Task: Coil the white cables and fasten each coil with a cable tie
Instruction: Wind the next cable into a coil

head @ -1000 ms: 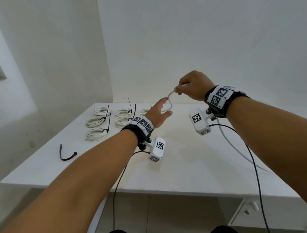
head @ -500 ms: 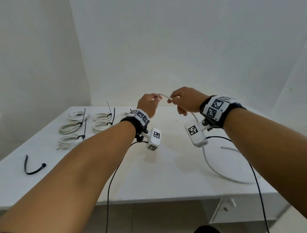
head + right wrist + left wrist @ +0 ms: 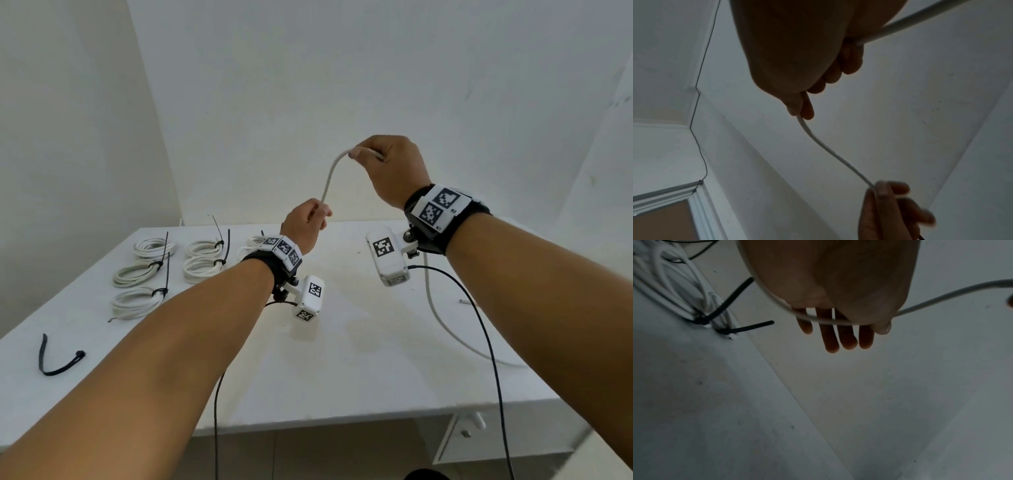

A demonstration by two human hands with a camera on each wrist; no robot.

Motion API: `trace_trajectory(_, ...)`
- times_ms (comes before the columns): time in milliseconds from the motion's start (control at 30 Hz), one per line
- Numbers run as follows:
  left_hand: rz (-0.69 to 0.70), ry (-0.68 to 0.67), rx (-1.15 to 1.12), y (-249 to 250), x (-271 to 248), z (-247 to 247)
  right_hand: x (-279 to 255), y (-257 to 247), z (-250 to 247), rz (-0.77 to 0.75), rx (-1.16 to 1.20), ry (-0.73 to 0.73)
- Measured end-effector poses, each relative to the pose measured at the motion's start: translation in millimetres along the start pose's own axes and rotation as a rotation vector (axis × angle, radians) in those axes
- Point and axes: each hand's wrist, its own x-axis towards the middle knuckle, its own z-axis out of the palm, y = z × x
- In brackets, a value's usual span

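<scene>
Closest to where the person stands, a spare black cable tie [image 3: 56,359] lies loose near the front left of the white table [image 3: 342,377]. On the right, the slack of the white cable [image 3: 330,174] trails across the tabletop and climbs behind the right wrist.

Above the middle of the table both hands are raised. The left hand [image 3: 306,224] pinches the cable between thumb and forefinger; in the left wrist view its other fingers [image 3: 830,337] hang fairly straight, with a loop of cable running across them. Higher and to the right, the right hand [image 3: 388,168] has its fingers curled round the same cable, thumb and forefinger nipping it where it leaves the fist, so a short arched span runs between the two hands.

The step looks like laying the first turns of a new coil. To do it well, I'd say the left pinch should hold firm as the anchor while the right feeds even lengths, letting the cable roll between the fingertips so no twist builds and each loop matches the last.

Farther back on the left sit the finished tied coils [image 3: 202,258], well apart from the hands.
</scene>
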Motion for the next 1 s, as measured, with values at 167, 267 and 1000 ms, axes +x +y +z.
trace_trajectory(167,-0.063,-0.036,-0.033,-2.3,-12.3,-1.9,1.6,10.1,-8.8,0.053,-0.109,-0.024)
trace_trajectory(267,-0.120,-0.107,-0.092,-0.6,-18.2,-5.7,2.9,24.6,-2.8,0.142,-0.167,-0.102)
trace_trajectory(1000,-0.419,-0.355,-0.920,34.5,-98.9,-108.1,-45.2,43.2,113.9,0.087,-0.205,-0.417)
